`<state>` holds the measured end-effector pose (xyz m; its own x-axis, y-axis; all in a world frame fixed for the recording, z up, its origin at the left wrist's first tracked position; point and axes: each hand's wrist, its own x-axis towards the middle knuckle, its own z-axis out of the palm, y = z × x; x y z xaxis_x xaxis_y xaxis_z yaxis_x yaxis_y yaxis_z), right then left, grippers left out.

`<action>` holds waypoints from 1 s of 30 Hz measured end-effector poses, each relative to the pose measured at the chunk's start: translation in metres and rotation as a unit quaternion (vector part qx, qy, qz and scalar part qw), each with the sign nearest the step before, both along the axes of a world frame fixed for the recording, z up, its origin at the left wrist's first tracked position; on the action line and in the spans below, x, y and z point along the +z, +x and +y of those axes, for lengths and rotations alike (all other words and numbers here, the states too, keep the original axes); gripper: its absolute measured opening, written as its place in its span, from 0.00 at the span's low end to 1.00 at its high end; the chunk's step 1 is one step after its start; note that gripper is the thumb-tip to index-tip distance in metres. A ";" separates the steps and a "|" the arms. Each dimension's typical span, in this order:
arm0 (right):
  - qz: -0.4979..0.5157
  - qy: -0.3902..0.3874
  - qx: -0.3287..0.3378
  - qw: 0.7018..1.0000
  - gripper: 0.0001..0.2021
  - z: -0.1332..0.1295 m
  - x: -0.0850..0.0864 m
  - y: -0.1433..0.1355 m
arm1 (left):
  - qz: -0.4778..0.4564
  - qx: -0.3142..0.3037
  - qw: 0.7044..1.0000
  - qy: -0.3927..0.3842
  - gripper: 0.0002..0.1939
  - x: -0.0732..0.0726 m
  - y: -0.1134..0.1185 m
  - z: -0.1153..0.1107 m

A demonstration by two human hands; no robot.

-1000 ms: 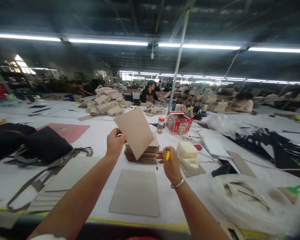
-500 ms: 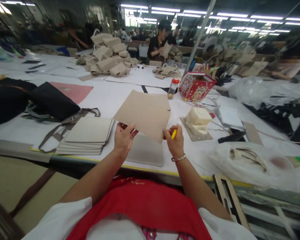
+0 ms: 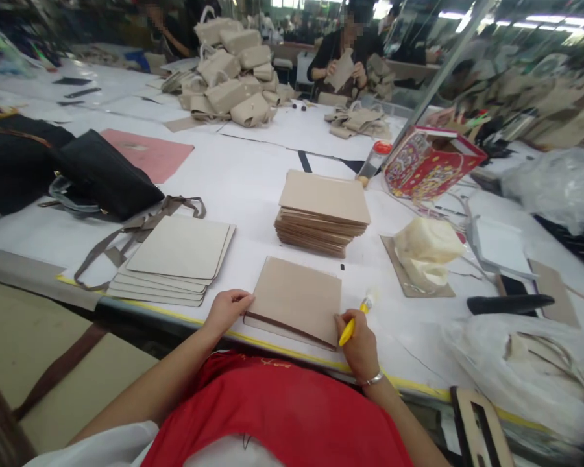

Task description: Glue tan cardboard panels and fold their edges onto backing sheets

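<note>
At the near edge of a white table point(image 3: 243, 194), the left hand point(image 3: 228, 311) pinches the left side of a brown panel point(image 3: 299, 292) between thumb and fingers. The right hand point(image 3: 359, 347) has its fingertips at the panel's right edge, close to the near corner, and its fingers are curled around a yellow-handled brush point(image 3: 348, 331), bristles pointing away from the body. Beneath the panel, a thin strip of grey board point(image 3: 267, 326) shows along the near side; whether the two touch all over, I cannot tell.

Just beyond the panel stands a thick stack of brown panels point(image 3: 324, 198). To the left lie fanned grey boards point(image 3: 178, 250), with a strap point(image 3: 100, 246) beside them. To the right, a pale yellowish tub point(image 3: 425, 243) sits on a brown card point(image 3: 403, 279), and nearer the table's edge is a clear plastic bag point(image 3: 491, 383).

Farther out are a jar with a red lid point(image 3: 376, 159), a red patterned box point(image 3: 418, 162), a pink sheet point(image 3: 148, 155) and a heap of beige bags point(image 3: 233, 71). Across the table, a co-worker point(image 3: 321, 61) holds up a beige piece point(image 3: 341, 71) in both hands.
</note>
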<state>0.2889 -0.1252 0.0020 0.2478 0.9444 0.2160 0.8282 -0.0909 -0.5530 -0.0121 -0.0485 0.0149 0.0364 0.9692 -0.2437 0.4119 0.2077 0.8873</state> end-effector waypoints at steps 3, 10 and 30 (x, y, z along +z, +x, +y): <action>-0.021 -0.022 0.003 1.000 0.13 0.010 -0.006 0.001 | 0.037 -0.038 0.998 -0.014 0.16 -0.005 -0.001 0.013; -0.040 -0.049 0.012 0.998 0.14 0.023 -0.015 0.006 | 0.089 -0.057 0.991 -0.080 0.14 -0.005 -0.001 0.027; -0.076 -0.114 0.029 0.990 0.09 0.036 -0.003 0.002 | 0.171 -0.132 0.970 -0.112 0.14 0.007 0.004 0.045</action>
